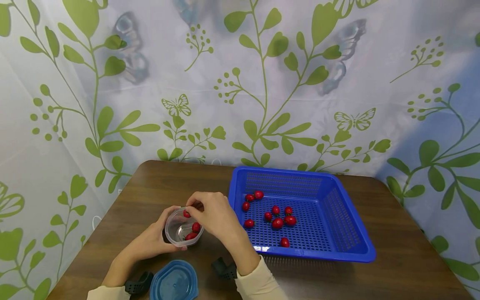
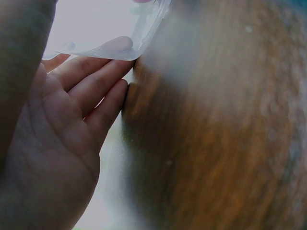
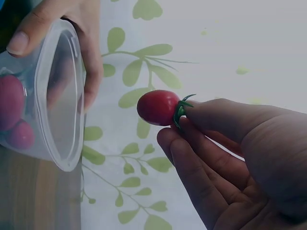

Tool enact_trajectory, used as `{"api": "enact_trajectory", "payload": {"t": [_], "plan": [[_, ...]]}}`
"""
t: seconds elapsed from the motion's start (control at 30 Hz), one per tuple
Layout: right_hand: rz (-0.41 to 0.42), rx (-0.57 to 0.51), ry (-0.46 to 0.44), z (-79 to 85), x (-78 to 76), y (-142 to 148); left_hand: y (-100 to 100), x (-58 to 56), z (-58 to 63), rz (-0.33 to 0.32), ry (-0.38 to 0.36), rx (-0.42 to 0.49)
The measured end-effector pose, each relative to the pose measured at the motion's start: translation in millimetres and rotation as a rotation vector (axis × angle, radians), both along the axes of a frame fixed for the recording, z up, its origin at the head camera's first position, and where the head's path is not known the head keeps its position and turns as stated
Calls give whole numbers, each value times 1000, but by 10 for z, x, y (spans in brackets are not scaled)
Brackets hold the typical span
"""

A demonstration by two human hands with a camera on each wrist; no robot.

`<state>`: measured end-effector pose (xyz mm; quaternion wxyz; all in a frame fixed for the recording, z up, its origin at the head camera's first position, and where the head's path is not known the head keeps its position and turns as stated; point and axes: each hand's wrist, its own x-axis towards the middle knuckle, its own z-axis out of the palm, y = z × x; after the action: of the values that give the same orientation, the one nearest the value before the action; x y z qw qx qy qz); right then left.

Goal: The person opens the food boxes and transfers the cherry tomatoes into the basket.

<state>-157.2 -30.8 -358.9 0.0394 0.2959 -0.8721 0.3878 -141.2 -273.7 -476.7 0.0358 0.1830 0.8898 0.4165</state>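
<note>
My left hand [image 1: 150, 241] holds a clear plastic container [image 1: 173, 233], thumb on the near side and fingers around the far side. Inside it lie red cherry tomatoes [image 1: 191, 236], which also show through its wall in the right wrist view. Over the container's opening, my right hand [image 1: 215, 214] pinches a cherry tomato [image 3: 157, 108] by its green stem end, between thumb and fingers. From the left wrist, the container's translucent side [image 2: 100, 28] appears against the left fingers, and its contents are mostly cut off there.
A blue perforated basket [image 1: 285, 183] with several cherry tomatoes [image 1: 277, 223] stands right of the hands. On the brown wooden table [image 1: 176, 179], a blue lid [image 1: 174, 283] lies near the front edge of view. Behind hangs a leaf-patterned curtain [image 1: 210, 100].
</note>
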Motion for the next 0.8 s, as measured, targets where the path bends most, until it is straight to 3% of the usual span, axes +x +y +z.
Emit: {"api": "enact_trajectory", "payload": {"t": [0.8], "plan": [[-67,-91,-20,166,-78,322,23,18,1,-30,61,13]]}}
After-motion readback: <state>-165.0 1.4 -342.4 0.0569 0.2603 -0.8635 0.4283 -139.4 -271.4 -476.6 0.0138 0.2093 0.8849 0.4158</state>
